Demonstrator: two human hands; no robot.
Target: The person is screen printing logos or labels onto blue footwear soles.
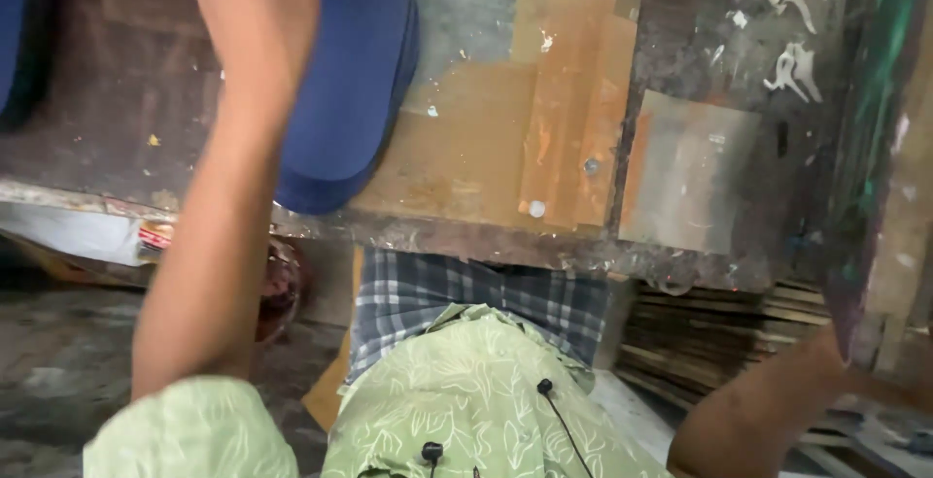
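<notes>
The left hand [255,14], blurred, reaches to the far left of the worn, paint-stained wooden workbench [544,109]; its fingers look loosely together, resting on the dark blue rounded fabric piece [345,89] that lies on the bench's left part. The right hand is hidden behind a paint-smeared upright board [880,196] at the right edge, its state untellable.

left hand [255,21] blurred, fingertips cut off; right hand hidden behind board [889,148]

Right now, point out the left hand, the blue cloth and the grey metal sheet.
left hand [255,12]: head view, back of hand.
blue cloth [340,99]: head view, middle of fold.
grey metal sheet [685,172]: head view, sheet's centre.
</notes>
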